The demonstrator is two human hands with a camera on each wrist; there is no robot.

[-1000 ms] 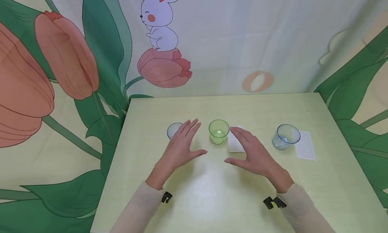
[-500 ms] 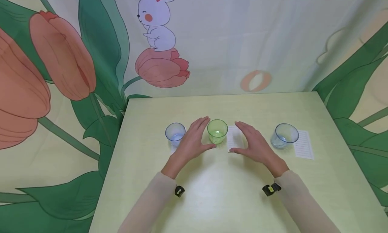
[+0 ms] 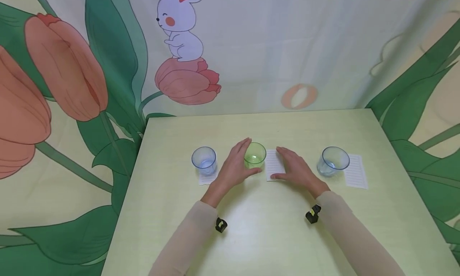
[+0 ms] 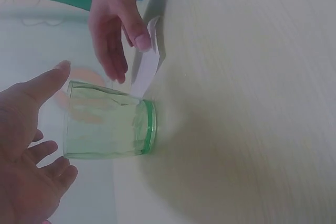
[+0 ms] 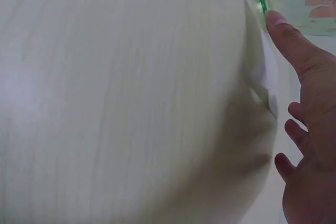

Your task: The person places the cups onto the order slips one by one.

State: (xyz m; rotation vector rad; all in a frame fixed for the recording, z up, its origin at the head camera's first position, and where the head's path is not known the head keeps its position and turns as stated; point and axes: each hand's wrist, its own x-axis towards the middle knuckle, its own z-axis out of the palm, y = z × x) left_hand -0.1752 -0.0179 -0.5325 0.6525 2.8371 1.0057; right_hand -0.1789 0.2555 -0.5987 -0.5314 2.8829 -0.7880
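Note:
A clear green drinking glass [image 3: 256, 155] stands upright near the table's middle. My left hand [image 3: 234, 167] is at its left side, thumb in front and fingers behind, spread apart. In the left wrist view the glass [image 4: 105, 121] shows between the thumb and fingers of that hand [image 4: 26, 145], close to the rim. My right hand [image 3: 297, 170] hovers over a lined white paper [image 3: 272, 164] just right of the glass, fingers and thumb spread with nothing between them. The right wrist view has its thumb [image 5: 296, 45] overlapping the base of the green glass.
A blue-tinted glass [image 3: 204, 161] stands on another lined paper [image 3: 206, 179] at the left. Over on the right, a second blue-tinted glass [image 3: 332, 162] stands beside a lined paper [image 3: 355, 172]. A printed curtain [image 3: 258, 48] hangs behind the table [image 3: 266, 236].
My left hand has moved right, away from the left blue glass, up to the green glass. The right hand has shifted slightly forward over the middle paper. The glasses have stayed in place.

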